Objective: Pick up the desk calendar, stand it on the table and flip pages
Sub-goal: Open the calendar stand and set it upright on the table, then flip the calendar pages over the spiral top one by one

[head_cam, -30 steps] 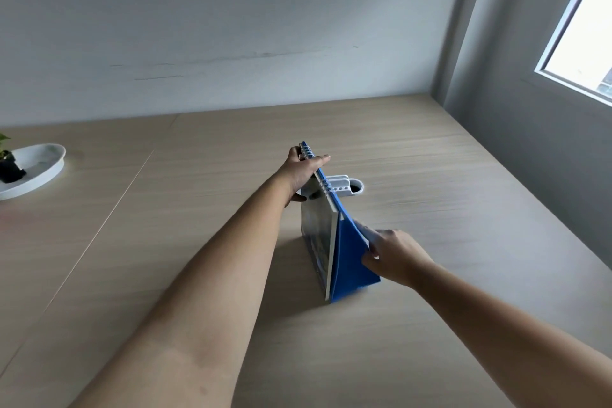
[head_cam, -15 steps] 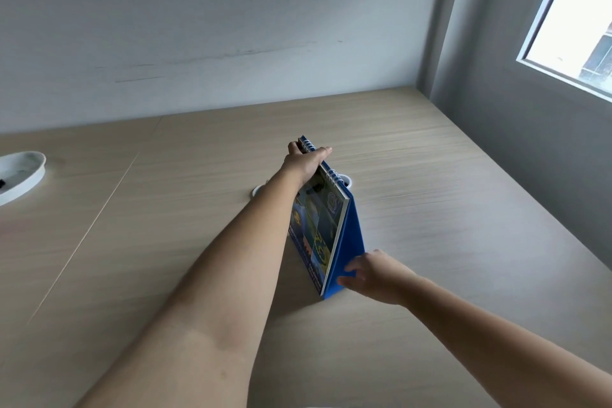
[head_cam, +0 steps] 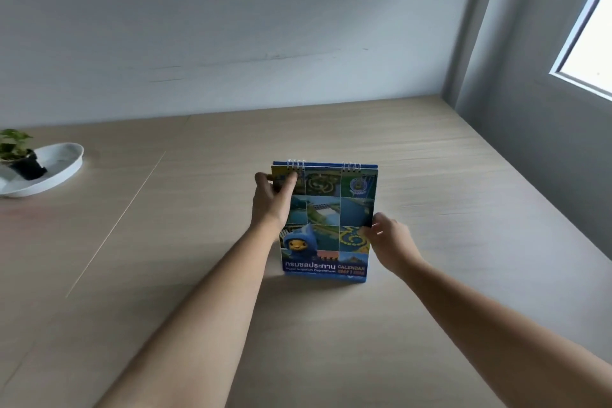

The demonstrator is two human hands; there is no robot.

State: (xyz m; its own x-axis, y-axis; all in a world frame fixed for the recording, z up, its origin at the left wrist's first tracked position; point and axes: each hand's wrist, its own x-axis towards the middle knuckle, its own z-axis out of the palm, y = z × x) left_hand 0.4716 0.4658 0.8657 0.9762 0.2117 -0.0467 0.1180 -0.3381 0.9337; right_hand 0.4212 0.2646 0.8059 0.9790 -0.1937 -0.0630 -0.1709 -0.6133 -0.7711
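Calendar (head_cam: 326, 225) upright on surface (head_cam: 430, 325), left hand (head_cam: 272, 205) pinching top-left corner, right hand (head_cam: 390, 242) gripping right edge, prob. lightly.

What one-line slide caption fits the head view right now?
Both hands steady the calendar standing on the table: left hand at its top-left corner, right hand on its right edge.

Open table (head_cam: 430, 175) surrounds the upright desk calendar (head_cam: 326, 222) at frame centre on all sides, the only obstacles being the white dish (head_cam: 56, 172) holding a potted plant (head_cam: 15, 149) at far left and the walls behind and at right.
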